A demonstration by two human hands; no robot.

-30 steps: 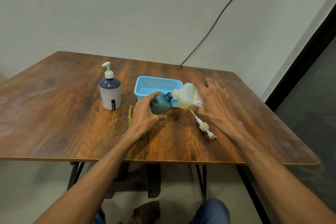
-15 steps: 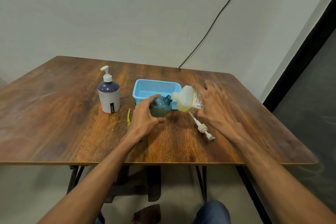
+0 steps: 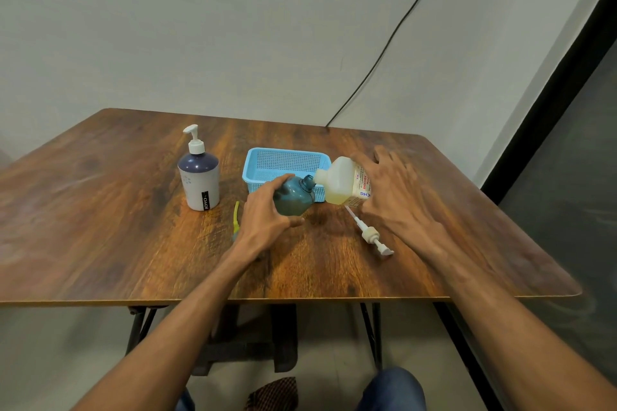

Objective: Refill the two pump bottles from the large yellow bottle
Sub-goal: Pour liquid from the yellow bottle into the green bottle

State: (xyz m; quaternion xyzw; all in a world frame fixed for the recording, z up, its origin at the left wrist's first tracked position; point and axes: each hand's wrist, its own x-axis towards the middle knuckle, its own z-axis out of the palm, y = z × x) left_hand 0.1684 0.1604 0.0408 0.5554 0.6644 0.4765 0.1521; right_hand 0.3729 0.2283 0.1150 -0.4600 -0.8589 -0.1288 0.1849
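My left hand (image 3: 263, 222) grips a small teal bottle (image 3: 293, 195), tilted with its open neck toward the right. My right hand (image 3: 397, 197) holds the large yellow bottle (image 3: 344, 185) tipped sideways, its mouth touching the teal bottle's neck. Yellow liquid lies along the lower side of the big bottle. The teal bottle's white pump head (image 3: 370, 233) lies loose on the table in front of my right hand. A second pump bottle (image 3: 199, 173), white with a dark blue top and its pump fitted, stands upright at the left.
A light blue plastic basket (image 3: 267, 163) stands right behind the two held bottles. A thin yellow-green strip (image 3: 236, 215) lies on the wooden table (image 3: 100, 227) beside my left wrist. The table's front edge is near my forearms. A black cable (image 3: 394, 33) runs up the wall.
Both hands and the two bottles keep the same tipped pose, mouth to neck. Only the camera view has shifted slightly.
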